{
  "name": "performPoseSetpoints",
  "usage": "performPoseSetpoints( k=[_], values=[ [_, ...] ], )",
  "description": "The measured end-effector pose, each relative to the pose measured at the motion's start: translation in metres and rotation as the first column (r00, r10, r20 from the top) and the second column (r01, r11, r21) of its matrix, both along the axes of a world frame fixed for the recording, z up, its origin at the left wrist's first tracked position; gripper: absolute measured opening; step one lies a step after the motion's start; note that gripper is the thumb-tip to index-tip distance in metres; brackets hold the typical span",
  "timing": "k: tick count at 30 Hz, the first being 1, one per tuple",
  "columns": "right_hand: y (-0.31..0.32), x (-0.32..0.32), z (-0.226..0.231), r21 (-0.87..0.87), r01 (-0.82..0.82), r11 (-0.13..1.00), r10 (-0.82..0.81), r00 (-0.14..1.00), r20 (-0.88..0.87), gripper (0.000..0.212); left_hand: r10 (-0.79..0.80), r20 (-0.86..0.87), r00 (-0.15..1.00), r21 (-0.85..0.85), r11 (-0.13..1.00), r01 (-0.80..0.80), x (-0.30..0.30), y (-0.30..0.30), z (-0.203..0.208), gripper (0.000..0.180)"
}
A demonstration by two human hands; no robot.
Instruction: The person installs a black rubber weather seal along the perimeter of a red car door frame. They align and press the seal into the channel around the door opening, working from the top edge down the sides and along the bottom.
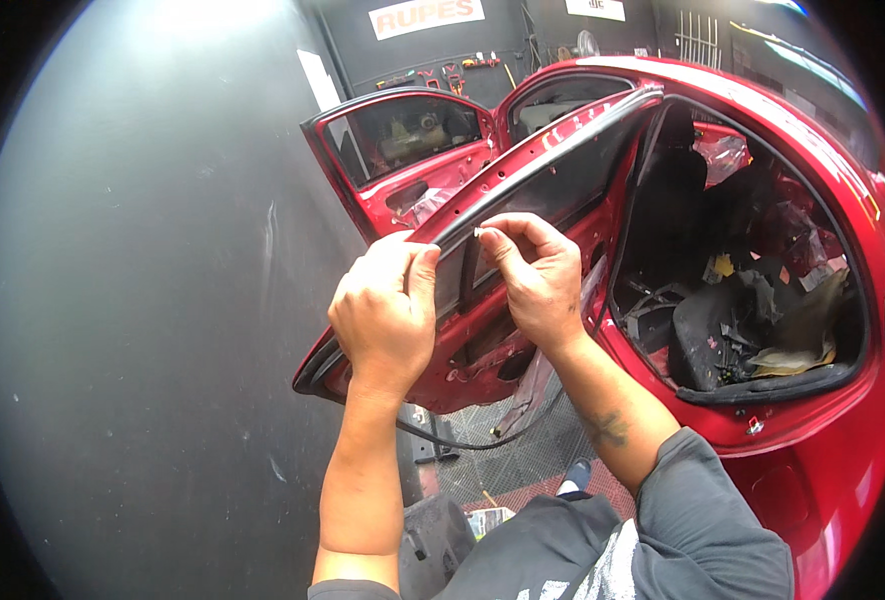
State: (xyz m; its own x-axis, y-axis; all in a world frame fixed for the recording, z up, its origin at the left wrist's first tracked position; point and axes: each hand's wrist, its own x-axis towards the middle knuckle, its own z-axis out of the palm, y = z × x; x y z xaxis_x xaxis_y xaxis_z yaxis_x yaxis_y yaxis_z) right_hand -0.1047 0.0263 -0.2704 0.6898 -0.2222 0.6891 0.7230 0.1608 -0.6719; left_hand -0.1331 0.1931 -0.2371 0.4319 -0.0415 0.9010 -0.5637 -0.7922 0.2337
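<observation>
While the rear door (483, 330) of the red car (813, 420) stands swung open, a person leans over its top edge with both hands up at the window frame. Their left hand (388, 310) is closed in a fist around the black rubber seal strip (553, 155) where it meets the frame, seemingly to steady it, while the right hand (533, 275) pinches something small and pale between thumb and fingertips right at the strip; what that bit is, I can't quite make out from here. More loose black seal (473, 440) sags below the door toward the grated floor (533, 460). Further on, the front door (403, 150) is open too. Inside the cabin (753, 290) the trim looks stripped out, with crumpled clear plastic sheeting and torn dark padding heaped where the seat would be.
</observation>
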Motion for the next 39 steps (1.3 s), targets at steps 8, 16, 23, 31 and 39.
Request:
performPoseSetpoints(
  k=[8, 16, 23, 31, 39],
  values=[
    [0.009, 0.005, -0.005, 0.070, -0.015, 0.997, 0.012, 0.999, 0.043, 0.010, -0.030, -0.017, 0.999, -0.014, 0.999, 0.030, -0.004, 0.001, 0.002, 0.027],
    [0.002, 0.009, -0.001, 0.010, 0.092, 0.996, -0.092, 0.994, 0.063, 0.010, -0.036, 0.017, 0.999, 0.009, 0.999, 0.035, -0.005, 0.004, 0.002, 0.028],
    [0.005, 0.010, -0.006, -0.034, 0.109, 0.993, -0.108, 0.994, 0.021, 0.010, -0.014, 0.053, 0.998, 0.054, 0.998, 0.011, 0.000, 0.005, -0.003, 0.028],
    [0.018, 0.007, 0.002, -0.100, 0.442, 0.892, -0.416, 0.886, 0.203, 0.011, -0.032, 0.048, 0.998, 0.048, 0.998, 0.029, -0.001, 0.005, -0.003, 0.028],
    [0.011, -0.011, 0.002, -0.219, 0.580, 0.784, -0.511, 0.804, 0.303, 0.013, -0.030, 0.083, 0.996, 0.049, 0.998, 0.026, 0.000, 0.006, -0.004, 0.027]
  ],
)
